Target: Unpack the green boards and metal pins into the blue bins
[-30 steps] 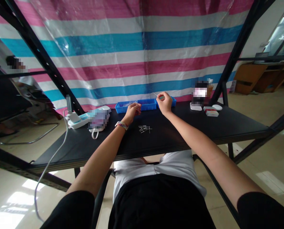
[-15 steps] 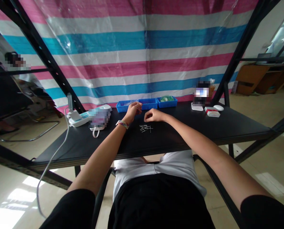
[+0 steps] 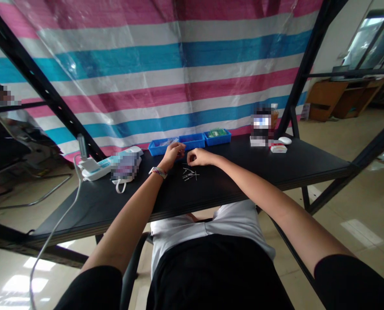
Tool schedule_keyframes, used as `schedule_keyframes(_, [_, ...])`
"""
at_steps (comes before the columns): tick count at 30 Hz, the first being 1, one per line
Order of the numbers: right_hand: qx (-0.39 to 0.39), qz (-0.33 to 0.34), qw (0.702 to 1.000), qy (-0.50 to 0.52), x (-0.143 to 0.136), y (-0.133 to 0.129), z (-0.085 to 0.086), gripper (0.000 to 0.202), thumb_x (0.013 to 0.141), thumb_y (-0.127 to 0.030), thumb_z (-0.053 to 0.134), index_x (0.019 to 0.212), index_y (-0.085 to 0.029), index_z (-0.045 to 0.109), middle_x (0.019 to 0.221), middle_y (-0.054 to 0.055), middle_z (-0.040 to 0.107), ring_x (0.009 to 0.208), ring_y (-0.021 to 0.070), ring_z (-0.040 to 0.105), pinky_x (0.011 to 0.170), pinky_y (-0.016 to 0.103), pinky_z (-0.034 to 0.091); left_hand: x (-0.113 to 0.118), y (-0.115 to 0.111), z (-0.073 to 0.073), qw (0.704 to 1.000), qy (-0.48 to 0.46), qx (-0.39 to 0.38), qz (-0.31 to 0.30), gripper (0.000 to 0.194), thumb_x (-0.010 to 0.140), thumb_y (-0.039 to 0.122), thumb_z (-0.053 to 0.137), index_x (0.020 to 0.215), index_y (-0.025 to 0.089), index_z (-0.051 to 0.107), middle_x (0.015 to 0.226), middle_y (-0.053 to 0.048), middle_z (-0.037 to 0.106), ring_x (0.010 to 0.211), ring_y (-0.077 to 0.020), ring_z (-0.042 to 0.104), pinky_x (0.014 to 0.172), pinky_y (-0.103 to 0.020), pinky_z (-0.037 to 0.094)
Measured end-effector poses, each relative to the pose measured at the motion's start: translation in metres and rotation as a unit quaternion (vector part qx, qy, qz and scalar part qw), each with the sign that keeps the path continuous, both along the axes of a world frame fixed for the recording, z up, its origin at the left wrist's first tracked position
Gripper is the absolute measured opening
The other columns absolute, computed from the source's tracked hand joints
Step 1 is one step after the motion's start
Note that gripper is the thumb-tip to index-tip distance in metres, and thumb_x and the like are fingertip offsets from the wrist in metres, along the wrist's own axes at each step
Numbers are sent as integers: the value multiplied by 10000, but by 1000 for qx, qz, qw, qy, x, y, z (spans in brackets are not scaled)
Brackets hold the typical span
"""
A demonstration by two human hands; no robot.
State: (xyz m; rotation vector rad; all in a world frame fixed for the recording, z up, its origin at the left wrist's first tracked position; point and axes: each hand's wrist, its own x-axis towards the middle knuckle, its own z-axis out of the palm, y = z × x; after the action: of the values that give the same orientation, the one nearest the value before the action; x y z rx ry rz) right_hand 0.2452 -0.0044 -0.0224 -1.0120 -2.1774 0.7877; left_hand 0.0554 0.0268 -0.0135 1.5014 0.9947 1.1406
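A small pile of thin, pale, pin-like pieces (image 3: 189,174) lies on the black table just in front of my hands. My right hand (image 3: 201,157) is closed in a pinch over the table behind the pile. A thin pale sliver shows by its fingertips; whether they hold it I cannot tell. My left hand (image 3: 174,154), with a braided band at the wrist, has its fingers curled beside the right one. Whatever it may hold is too small to make out. Behind it stand a blue tray with clear plastic bags (image 3: 158,149), a middle blue tray (image 3: 193,140) and a blue tray with green contents (image 3: 217,137).
On the left of the black table (image 3: 237,185) lie a white power strip (image 3: 96,172) with its cable and a blurred-out object with a white strap (image 3: 121,186). A small white and red box (image 3: 278,148) and a white mouse (image 3: 285,141) sit at the right. A striped sheet (image 3: 179,82) hangs behind.
The view has swung to the right, so the scene sits further left. A thin sliver now shows at my right fingertips. Both hands stay close together behind the pile.
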Motion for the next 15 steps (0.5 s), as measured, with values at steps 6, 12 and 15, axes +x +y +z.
schedule_keyframes(6, [63, -111, 984, 123, 6, 11, -2, 59, 781, -129, 751, 781, -166, 705, 758, 0, 717, 738, 158, 651, 735, 273, 493, 3, 2, -2, 996, 88, 7, -27, 276, 806, 446, 699, 722, 191, 635, 653, -52, 629, 588, -157, 577, 526, -246, 408])
schedule_keyframes(12, [116, -143, 965, 186, 11, 9, 3, 25, 802, -195, 718, 821, -183, 729, 865, 40, 777, 797, 187, 694, 794, 312, 557, 3, 1, -2, 997, 61, 14, -37, 342, 800, 458, 715, 637, 206, 551, 587, -19, 539, 573, -141, 554, 542, -248, 409])
schedule_keyframes(15, [118, -150, 962, 193, 9, 5, 6, 38, 810, -204, 713, 832, -184, 736, 896, 52, 786, 821, 195, 704, 825, 326, 570, 1, 2, -1, 999, 20, -11, -30, 306, 765, 441, 721, 665, 206, 553, 603, 6, 509, 568, -134, 561, 548, -245, 432])
